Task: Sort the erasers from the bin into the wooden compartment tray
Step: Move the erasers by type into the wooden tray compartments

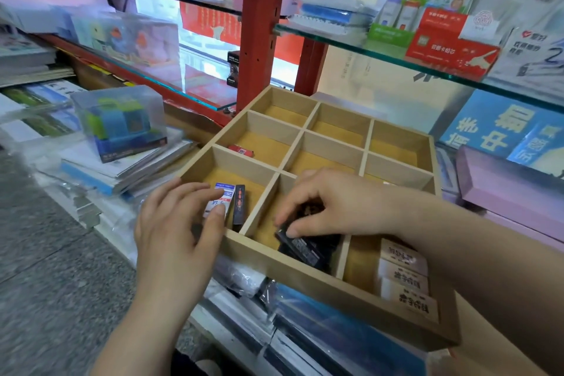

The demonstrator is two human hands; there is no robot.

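A wooden compartment tray [293, 267] with nine cells lies in front of me. My left hand [174, 232] pinches a white-and-blue eraser [220, 200] over the near-left cell, beside a black eraser [239, 204] standing there. In the near-middle cell my right hand [329, 201] closes its fingertips on black erasers [305, 246]. Several beige erasers [404, 279] are stacked in the near-right cell. One red eraser [241, 150] rests in the middle-left cell. No bin shows in view.
Glass shelves [381, 53] with boxed stationery hang behind the tray on red posts [256, 27]. A clear box with a blue-green toy [122, 122] sits on stacked books at left. Pink boxes [512, 189] stand at right. Wrapped packs [305, 330] lie under the tray's front edge.
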